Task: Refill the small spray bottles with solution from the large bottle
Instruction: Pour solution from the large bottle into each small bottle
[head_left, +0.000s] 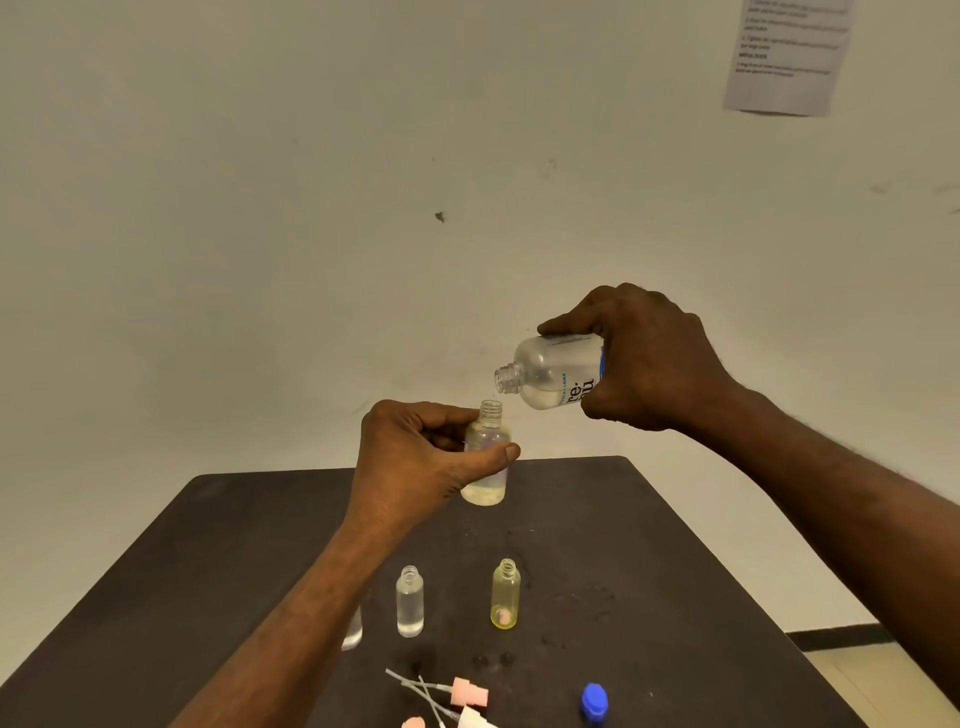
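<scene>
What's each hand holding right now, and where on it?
The left hand grips a small spray bottle around its body, neck free. The right hand holds the tilted large bottle around its rear body.

The left hand (415, 457) rises from seven o'clock, thumb and fingers curled in a pinching grip (thumb lying across the front). The right hand (644, 358) reaches in from four o'clock, knuckles up, fingers wrapped, wrist tipped leftward.
</scene>
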